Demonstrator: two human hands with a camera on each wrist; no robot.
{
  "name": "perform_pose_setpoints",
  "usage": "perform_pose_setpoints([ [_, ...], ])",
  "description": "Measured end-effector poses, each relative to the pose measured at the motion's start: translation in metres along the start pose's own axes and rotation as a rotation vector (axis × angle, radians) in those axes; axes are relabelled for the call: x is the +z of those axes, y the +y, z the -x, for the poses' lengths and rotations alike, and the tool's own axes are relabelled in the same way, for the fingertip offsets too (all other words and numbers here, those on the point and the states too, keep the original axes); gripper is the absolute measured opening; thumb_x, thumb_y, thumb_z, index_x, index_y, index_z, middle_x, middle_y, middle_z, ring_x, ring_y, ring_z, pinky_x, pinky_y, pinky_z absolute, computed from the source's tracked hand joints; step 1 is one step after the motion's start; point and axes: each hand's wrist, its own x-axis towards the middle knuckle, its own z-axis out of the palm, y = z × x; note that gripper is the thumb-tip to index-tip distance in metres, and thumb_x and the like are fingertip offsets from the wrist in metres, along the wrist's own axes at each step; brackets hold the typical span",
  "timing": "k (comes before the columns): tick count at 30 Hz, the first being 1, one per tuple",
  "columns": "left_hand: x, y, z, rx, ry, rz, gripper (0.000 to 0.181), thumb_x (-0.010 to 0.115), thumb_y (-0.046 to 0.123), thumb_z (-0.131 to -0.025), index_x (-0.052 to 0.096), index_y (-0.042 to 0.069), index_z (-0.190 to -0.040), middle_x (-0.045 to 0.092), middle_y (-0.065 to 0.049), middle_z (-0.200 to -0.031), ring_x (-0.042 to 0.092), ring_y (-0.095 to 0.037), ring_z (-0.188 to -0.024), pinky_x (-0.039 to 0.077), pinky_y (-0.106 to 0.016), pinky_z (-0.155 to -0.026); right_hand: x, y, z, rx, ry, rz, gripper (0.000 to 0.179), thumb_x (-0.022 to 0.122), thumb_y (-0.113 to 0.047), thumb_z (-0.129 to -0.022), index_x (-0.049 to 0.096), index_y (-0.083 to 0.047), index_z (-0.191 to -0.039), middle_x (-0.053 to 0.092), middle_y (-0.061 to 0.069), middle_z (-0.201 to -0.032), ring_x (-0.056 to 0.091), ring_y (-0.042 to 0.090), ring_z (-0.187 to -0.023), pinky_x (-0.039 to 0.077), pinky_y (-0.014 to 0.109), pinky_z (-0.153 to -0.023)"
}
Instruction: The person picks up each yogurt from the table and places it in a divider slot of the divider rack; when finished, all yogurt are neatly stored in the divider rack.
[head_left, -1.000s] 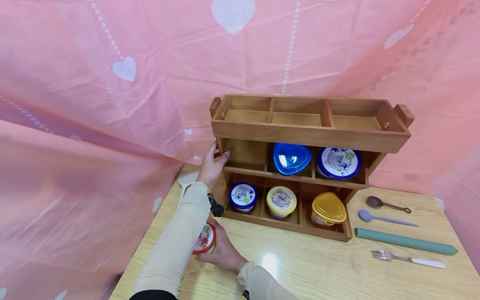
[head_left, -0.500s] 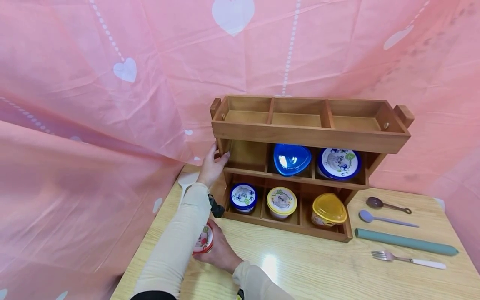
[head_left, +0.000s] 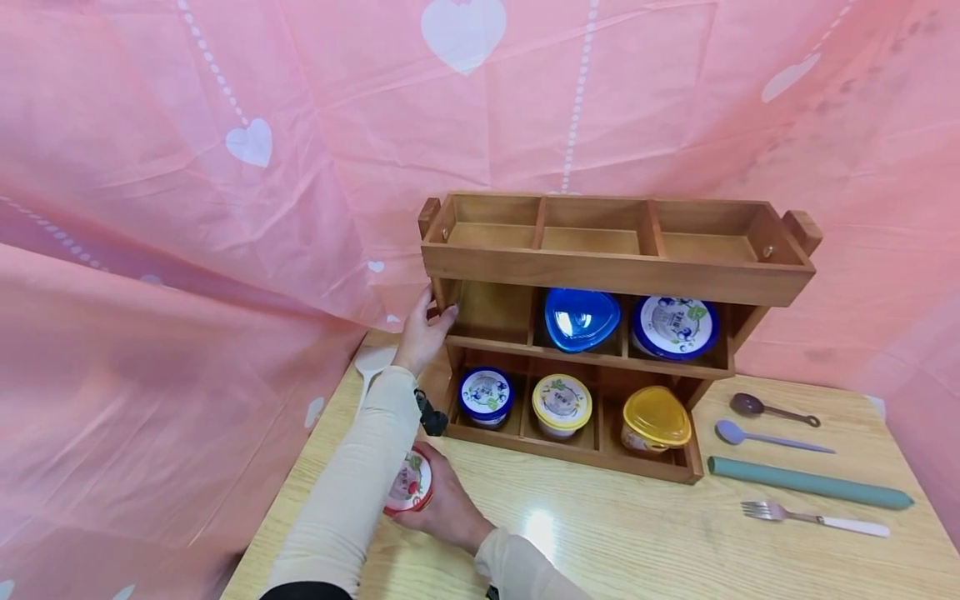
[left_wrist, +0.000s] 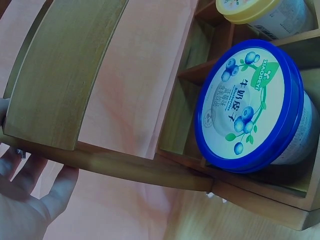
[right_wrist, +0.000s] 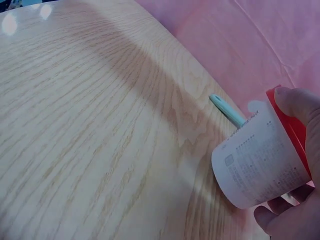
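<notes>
A brown wooden shelf rack [head_left: 615,267] with three tiers of compartments stands on the table. My left hand [head_left: 423,337] grips its left side post at the middle tier, thumb in front; in the left wrist view the fingers [left_wrist: 62,187] reach the curved side piece. Low at the left, my right hand [head_left: 453,512] holds a red-lidded tub [head_left: 410,482], partly hidden behind the left forearm. The right wrist view shows the tub's white printed wall [right_wrist: 260,160] tilted, with the thumb on the red rim.
Blue-lidded [head_left: 486,395], yellow-lidded [head_left: 562,405] and amber-lidded [head_left: 657,417] tubs sit in the bottom tier. A blue container [head_left: 582,319] and a larger blue-lidded tub [head_left: 677,327] fill middle-tier compartments. Spoons [head_left: 731,432], a green rod [head_left: 810,483] and a fork [head_left: 813,518] lie right; a white utensil [head_left: 372,362] lies left.
My right hand and the red-lidded tub shift slightly left, then back right, and the lid shows a little more to the head camera. The left hand stays on the post.
</notes>
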Motion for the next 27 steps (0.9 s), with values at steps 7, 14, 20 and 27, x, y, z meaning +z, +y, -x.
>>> perform_pose_setpoints([
  [7,0.0,0.001,0.002,-0.005,0.002,-0.013,0.06,0.058,0.03,-0.1,0.03,0.04,-0.152,0.037,0.001,-0.156,0.044,-0.032,-0.137,0.045,-0.051,-0.108,-0.012,-0.005,0.014,0.059,0.003,0.027,0.103,0.086,-0.039,-0.073,0.025,-0.013,-0.151,0.042,0.005,-0.144,0.046,0.022,-0.127,0.041,0.047,-0.111],
  [14,0.001,0.002,0.002,0.001,0.007,-0.01,0.059,0.057,0.028,-0.1,0.03,0.039,-0.152,0.037,0.001,-0.156,0.045,-0.033,-0.137,0.045,-0.051,-0.107,-0.027,-0.007,0.025,0.119,0.017,0.032,0.106,0.085,-0.04,-0.073,0.021,-0.016,-0.154,0.038,0.007,-0.148,0.042,0.027,-0.131,0.04,0.056,-0.11],
  [20,0.001,0.003,0.003,0.0,0.004,-0.009,0.06,0.057,0.028,-0.1,0.03,0.041,-0.152,0.037,0.002,-0.156,0.044,-0.032,-0.138,0.045,-0.051,-0.107,-0.04,-0.008,0.034,0.124,0.038,0.024,0.106,0.086,-0.04,-0.072,0.023,-0.019,-0.154,0.038,0.007,-0.148,0.04,0.028,-0.132,0.039,0.058,-0.109],
  [27,0.0,0.004,0.004,0.0,0.001,-0.022,0.06,0.057,0.031,-0.101,0.028,0.04,-0.153,0.036,-0.002,-0.156,0.045,-0.034,-0.137,0.046,-0.051,-0.107,-0.056,-0.01,0.046,0.12,0.08,0.045,0.106,0.087,-0.036,-0.071,0.024,-0.019,-0.154,0.038,0.007,-0.148,0.04,0.028,-0.133,0.038,0.058,-0.109],
])
